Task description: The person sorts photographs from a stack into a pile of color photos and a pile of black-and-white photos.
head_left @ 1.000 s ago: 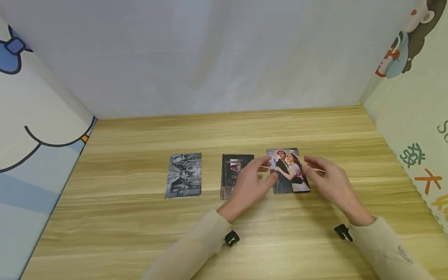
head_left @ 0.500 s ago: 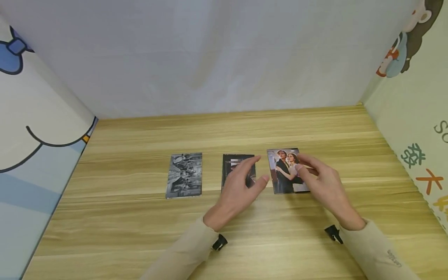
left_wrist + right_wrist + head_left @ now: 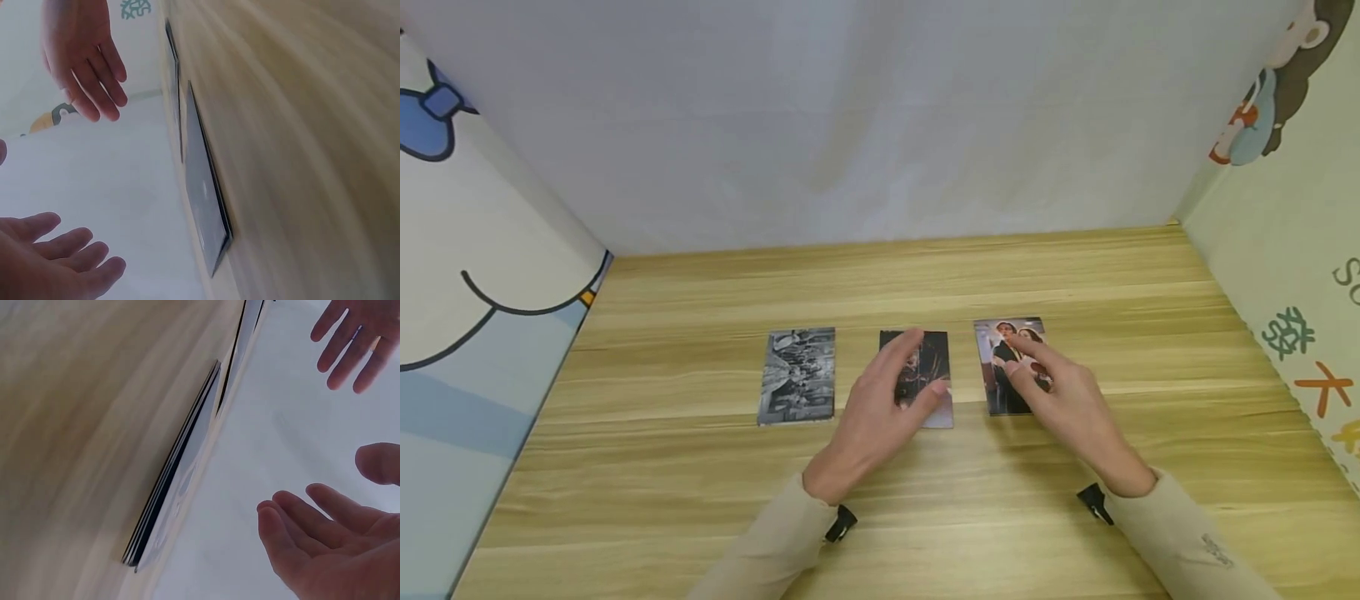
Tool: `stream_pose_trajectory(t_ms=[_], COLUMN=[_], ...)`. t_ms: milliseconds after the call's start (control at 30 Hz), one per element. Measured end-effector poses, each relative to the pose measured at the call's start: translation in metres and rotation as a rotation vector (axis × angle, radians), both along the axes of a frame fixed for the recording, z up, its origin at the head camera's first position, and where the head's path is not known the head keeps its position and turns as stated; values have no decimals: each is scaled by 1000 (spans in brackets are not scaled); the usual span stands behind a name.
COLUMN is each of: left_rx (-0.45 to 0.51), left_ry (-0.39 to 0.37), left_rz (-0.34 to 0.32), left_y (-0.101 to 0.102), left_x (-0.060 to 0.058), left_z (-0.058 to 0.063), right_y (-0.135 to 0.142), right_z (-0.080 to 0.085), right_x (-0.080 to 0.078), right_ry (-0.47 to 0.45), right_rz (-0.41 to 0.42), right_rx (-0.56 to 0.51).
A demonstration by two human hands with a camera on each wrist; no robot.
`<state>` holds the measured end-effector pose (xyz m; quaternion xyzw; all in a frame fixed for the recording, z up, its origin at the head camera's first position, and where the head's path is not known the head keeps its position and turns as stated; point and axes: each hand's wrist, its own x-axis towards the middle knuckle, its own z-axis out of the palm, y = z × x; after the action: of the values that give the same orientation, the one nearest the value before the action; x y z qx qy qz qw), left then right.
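Three flat picture cards lie in a row on the wooden table. At left is a black-and-white card (image 3: 797, 375). The dark middle card (image 3: 934, 358) is partly covered by my left hand (image 3: 880, 408) in the head view. My right hand (image 3: 1067, 400) overlaps the card with a couple (image 3: 1004, 396) at the right. Both wrist views show the hands raised off the cards, fingers loosely extended, holding nothing. In the right wrist view the couple card tops a thin stack (image 3: 178, 469) of several layers. The left wrist view shows the middle card (image 3: 203, 194) edge-on, slightly layered.
The table (image 3: 700, 517) has a pale wood grain. A plain white cloth wall (image 3: 880, 125) stands along its back edge. Printed panels close off the left side (image 3: 460, 433) and the right side (image 3: 1255, 250). Black wrist mounts sit at both cuffs.
Both hands have moved left. The left hand has gone from the couple card's left edge to over the middle card; the right hand now overlaps more of the couple card. The cards stay put.
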<state>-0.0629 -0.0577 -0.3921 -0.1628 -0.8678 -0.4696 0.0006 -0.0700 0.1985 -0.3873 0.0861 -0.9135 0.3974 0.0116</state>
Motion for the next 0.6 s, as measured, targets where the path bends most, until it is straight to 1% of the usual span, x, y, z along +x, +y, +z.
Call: stream_pose_trajectory(t_ms=[133,300,467,600], left_rx=[-45,-102,-166,-234], left_ry=[-20,-56,-69,-68], left_rz=[15,25,37,29], left_y=[-11,-21,-30,-35], left_x=[3,2,2,2], left_z=[-2,-3,-6,-8], right_y=[-7,-14,-22,-28], right_z=[-2,-5,-7,-9], right_x=[-1,-2,-3,-5], right_ry=[1,1,6,6], right_rz=[25,62,122,158], right_rx=[30,56,88,130])
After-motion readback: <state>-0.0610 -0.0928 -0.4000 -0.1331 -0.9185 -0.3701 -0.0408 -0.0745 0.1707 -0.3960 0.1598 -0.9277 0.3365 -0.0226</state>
